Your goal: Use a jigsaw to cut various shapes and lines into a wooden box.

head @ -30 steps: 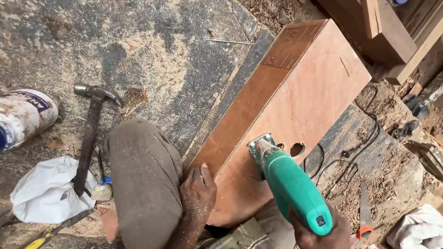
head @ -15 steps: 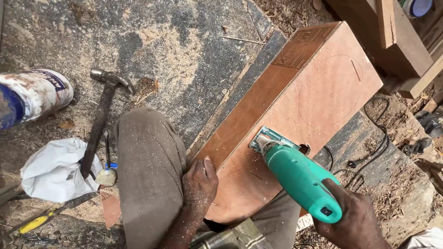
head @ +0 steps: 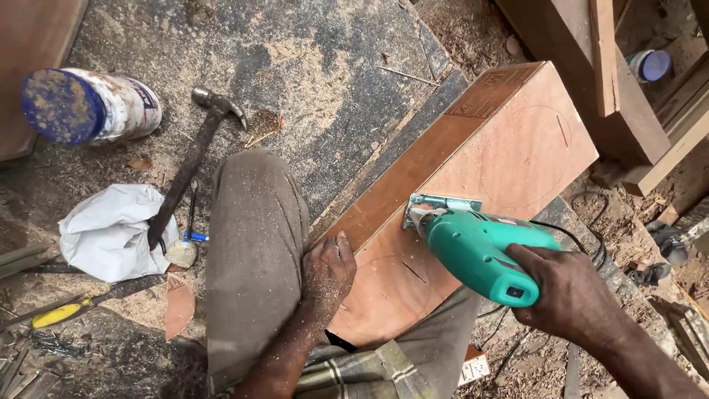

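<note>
Two hands share the work: the right hand point(head: 569, 295) grips the green jigsaw point(head: 473, 247), and the left hand point(head: 329, 273) lies open, pressing on the near left edge of the plywood box point(head: 473, 148). Keep the saw's base plate flat on the panel and follow the pencilled circle slowly.

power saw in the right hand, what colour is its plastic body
Teal green plastic body of the handheld power saw, with a bare metal base plate; it shows best in the head view.

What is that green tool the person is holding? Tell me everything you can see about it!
The green tool is a handheld power saw with a shiny teal plastic body and a silvery metal base plate at its front. It lies tilted on the brown plywood box, base plate flat on the top face. The right hand grips its rear end. A black cord trails away from it. The left hand rests on the box, apart from the saw.
</note>
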